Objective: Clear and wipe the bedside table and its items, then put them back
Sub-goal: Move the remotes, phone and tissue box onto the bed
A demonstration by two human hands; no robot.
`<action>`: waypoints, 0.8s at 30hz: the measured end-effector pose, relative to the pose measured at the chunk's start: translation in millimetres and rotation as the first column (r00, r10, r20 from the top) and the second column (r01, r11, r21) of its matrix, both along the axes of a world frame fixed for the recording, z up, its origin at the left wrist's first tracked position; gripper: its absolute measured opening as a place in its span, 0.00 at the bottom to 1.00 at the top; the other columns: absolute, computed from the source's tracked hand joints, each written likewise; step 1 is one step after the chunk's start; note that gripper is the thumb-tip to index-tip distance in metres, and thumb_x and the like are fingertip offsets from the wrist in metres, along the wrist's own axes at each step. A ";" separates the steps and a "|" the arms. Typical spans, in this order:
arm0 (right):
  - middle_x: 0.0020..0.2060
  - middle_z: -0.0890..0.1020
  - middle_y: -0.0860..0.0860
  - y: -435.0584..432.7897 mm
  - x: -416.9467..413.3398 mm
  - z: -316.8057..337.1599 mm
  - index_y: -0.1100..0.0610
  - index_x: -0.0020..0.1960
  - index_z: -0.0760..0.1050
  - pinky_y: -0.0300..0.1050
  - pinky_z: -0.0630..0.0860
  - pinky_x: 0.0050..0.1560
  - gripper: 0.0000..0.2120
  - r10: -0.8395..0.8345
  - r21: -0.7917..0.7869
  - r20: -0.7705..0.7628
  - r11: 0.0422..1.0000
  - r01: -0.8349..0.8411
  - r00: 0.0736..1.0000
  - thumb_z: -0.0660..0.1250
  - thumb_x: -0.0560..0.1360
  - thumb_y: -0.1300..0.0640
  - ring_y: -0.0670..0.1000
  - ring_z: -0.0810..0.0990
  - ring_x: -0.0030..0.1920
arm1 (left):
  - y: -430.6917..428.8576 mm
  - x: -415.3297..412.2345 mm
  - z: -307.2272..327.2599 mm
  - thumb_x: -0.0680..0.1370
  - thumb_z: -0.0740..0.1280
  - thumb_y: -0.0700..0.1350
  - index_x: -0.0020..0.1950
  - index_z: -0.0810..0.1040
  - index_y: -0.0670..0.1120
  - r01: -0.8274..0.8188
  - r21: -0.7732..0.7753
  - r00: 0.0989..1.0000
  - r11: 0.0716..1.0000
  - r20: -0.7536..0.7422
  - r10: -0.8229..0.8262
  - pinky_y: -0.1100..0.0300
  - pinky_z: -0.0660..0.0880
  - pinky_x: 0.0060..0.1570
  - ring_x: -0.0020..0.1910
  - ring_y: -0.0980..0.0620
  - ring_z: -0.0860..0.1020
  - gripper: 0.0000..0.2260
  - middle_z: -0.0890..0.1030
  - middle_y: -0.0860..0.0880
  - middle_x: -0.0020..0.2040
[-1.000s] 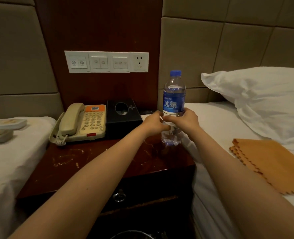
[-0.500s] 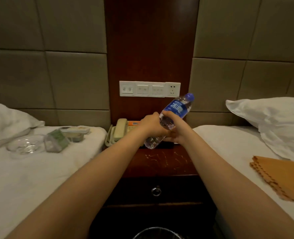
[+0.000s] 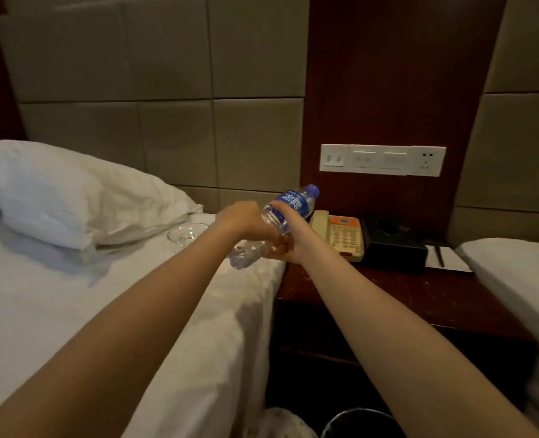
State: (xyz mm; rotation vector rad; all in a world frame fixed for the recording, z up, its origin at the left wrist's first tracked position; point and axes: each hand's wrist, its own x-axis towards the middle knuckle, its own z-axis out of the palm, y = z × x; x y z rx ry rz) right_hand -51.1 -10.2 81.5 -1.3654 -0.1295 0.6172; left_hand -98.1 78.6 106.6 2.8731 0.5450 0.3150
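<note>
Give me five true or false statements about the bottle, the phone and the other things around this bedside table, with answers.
1. The left hand and the right hand both hold the water bottle. True.
2. The water bottle stands upright on the bedside table. False: it is tilted, off the table.
3. The telephone sits on the bedside table. True.
4. The glass dish is on the bedside table. False: it lies on the bed.
5. The bottle's cap is red. False: blue.
</note>
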 end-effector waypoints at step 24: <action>0.29 0.79 0.55 196.9 -79.4 -60.5 0.58 0.48 0.73 0.46 0.76 0.45 0.14 0.449 0.164 -0.212 0.892 -0.422 0.868 0.65 0.74 0.47 0.51 0.74 0.34 | 171.3 -96.0 -53.1 0.68 0.71 0.61 0.67 0.70 0.46 -0.533 0.092 0.816 0.841 -0.206 0.540 0.56 0.72 0.56 0.61 0.47 0.75 0.33 0.76 0.47 0.63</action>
